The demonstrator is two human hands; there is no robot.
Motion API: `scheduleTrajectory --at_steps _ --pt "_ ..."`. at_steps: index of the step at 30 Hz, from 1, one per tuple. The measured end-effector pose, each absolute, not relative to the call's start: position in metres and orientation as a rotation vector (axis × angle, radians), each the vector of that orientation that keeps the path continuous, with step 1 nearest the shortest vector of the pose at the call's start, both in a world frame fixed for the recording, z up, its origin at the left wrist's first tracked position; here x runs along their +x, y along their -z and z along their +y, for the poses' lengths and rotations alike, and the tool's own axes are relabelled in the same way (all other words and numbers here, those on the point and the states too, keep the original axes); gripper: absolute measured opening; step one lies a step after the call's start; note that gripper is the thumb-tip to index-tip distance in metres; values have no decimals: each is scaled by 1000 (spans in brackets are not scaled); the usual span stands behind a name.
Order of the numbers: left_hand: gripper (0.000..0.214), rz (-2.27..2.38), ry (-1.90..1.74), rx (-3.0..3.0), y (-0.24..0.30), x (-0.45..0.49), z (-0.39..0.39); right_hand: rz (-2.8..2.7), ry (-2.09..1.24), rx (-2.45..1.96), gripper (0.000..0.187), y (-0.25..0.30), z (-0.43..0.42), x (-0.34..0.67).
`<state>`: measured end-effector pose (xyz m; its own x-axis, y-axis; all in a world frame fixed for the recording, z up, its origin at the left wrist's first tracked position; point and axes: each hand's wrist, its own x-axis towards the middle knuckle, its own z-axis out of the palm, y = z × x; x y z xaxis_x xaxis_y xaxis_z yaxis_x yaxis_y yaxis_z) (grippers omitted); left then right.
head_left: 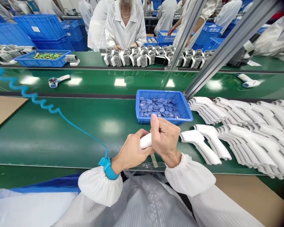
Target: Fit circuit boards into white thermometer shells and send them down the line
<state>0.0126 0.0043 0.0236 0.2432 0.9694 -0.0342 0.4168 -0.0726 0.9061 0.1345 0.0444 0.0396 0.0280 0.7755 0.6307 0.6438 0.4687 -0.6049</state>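
**White shell held tight in two hands**

The left hand wraps around a white plastic thermometer shell. The right hand curls over it, thumb up, so the shell sits between both hands. A slip could drop it on the green worktop or bump the blue bin just ahead. The blue cord from the wrist strap could snag

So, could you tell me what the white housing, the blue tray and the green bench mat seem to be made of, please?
The white housing looks like moulded plastic, smooth and softly sheened. The blue tray seems moulded plastic too, thick-rimmed. The green bench mat looks like glossy rubber or vinyl, reflecting light.
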Motion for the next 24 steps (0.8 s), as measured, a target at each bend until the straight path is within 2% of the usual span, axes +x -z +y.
scheduleTrajectory --at_steps 6,10,13,16,18,21,24 --pt "27 1282 -766 1663 -27 8 -2 -1674 -301 -1316 52 -46 35 144" --pt "18 1356 -704 1771 -22 12 0 -1878 -232 -1393 54 -36 38 141" --pt "14 1526 -704 1894 -17 21 0 -1825 -198 -1514 61 -30 41 137" --pt "14 1514 -719 1841 -17 23 -5 -1880 -300 -1479 62 -34 41 141" --pt "20 1502 -686 1764 -22 13 -11 -1980 -493 -1410 61 -40 46 149" --pt "28 1577 -561 1767 -36 -22 -19 -2094 -626 -1363 49 -47 74 170" --pt "28 1710 -480 1870 -48 -59 -18 -2306 -372 -1405 25 -47 122 190"
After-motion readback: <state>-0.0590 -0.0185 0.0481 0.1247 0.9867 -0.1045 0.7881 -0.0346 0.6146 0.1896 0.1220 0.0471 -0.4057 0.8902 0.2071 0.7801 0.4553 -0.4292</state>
